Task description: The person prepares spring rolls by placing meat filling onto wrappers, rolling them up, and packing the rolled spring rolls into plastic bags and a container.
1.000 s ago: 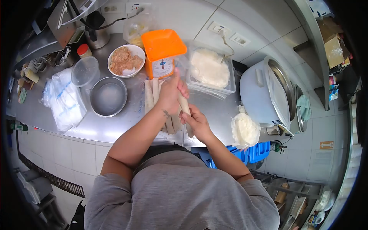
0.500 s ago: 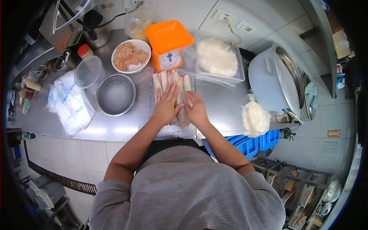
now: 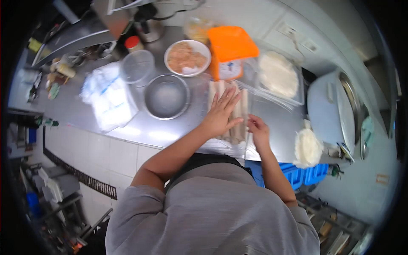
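Observation:
Several long pale rolls in thin wrappers (image 3: 239, 127) lie side by side on a clear plastic sheet (image 3: 212, 147) near the front of the counter. Over the rolls my left hand (image 3: 220, 118) lies flat, its fingers stretched out and pointing away from me. My right hand (image 3: 259, 131) is just right of the rolls, by the plastic's edge, with thumb and fingers curled together. Whatever is between those fingertips is too small to make out. Behind the rolls stands an orange kitchen scale (image 3: 225, 73) with an orange tray (image 3: 233, 42).
Left of the rolls are a round metal pan (image 3: 149, 100), a white bowl (image 3: 207, 63) of minced filling, a clear tub (image 3: 137, 68) and white plastic bags (image 3: 108, 100). At right sit a container of white wrappers (image 3: 278, 74), a wrapper stack (image 3: 308, 146) and a large pot (image 3: 327, 110).
My right hand has come off the rolls and moved to their right side, its fingers now curled. The left hand stays flat on them. The whole view has shifted and tilted.

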